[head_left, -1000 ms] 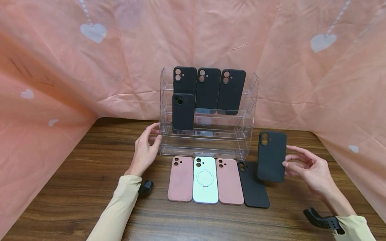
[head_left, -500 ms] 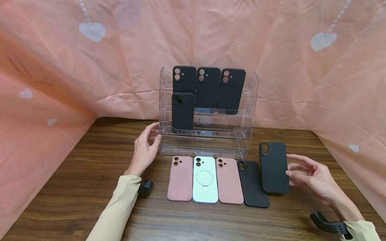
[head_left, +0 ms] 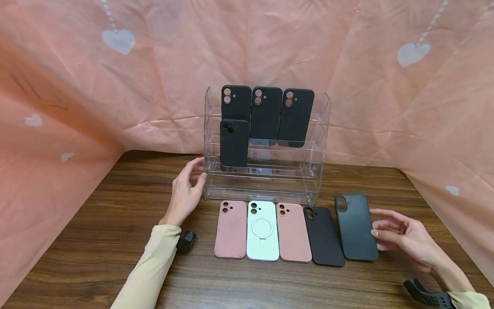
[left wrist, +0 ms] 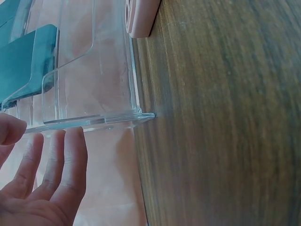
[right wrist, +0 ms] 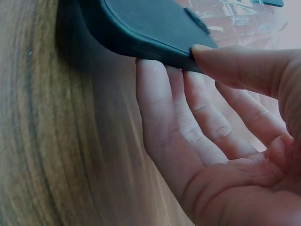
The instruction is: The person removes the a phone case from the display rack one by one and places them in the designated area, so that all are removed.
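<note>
My right hand (head_left: 409,238) pinches a black phone case (head_left: 356,227) by its right edge. In the right wrist view, the thumb lies on top of the case (right wrist: 150,23) and fingertips support it from below, close over the tabletop. My left hand (head_left: 185,193) touches the left side panel of a clear tiered display rack (head_left: 266,182); its fingers (left wrist: 73,155) are fairly straight against the outside. Left of the held case lie another black case (head_left: 324,236), a pink case (head_left: 294,231), a white case with a ring (head_left: 263,251) and a second pink case (head_left: 230,229).
Three black cases stand across the rack's top tier, the middle one (head_left: 266,116) among them. One more black case (head_left: 234,146) stands on the tier below at the left. Pink cloth (head_left: 170,77) with white hearts surrounds the wooden table (head_left: 96,240).
My right hand has lowered the black case toward the table, moving it nearer and slightly right, to the right end of the row. The left hand stays at the rack.
</note>
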Action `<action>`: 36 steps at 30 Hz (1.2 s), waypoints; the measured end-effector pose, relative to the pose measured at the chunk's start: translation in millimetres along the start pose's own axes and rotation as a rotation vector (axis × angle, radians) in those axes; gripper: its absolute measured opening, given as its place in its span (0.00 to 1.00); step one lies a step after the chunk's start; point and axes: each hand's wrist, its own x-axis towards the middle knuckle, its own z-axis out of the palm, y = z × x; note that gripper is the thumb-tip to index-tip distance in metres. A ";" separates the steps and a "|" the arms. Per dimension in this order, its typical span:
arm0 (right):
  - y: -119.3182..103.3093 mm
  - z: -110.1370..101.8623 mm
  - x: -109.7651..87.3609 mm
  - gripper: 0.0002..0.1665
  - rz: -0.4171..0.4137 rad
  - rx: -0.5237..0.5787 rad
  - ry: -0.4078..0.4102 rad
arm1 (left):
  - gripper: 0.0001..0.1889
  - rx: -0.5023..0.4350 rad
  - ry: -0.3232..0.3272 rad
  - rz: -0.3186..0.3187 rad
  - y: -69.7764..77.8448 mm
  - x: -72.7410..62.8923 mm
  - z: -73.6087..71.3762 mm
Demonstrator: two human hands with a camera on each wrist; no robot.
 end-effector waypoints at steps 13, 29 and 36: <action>5.2 -4.7 0.0 0.37 0.056 0.020 -0.094 | 0.23 0.001 0.002 -0.008 0.0 0.3 0.7; -0.5 -0.8 3.4 0.31 0.118 -0.156 -0.172 | 0.23 -0.022 0.003 0.006 -0.1 0.1 0.7; -4.9 2.4 1.6 0.28 0.177 -0.282 -0.139 | 0.23 -0.012 0.001 -0.003 -0.7 -0.4 0.9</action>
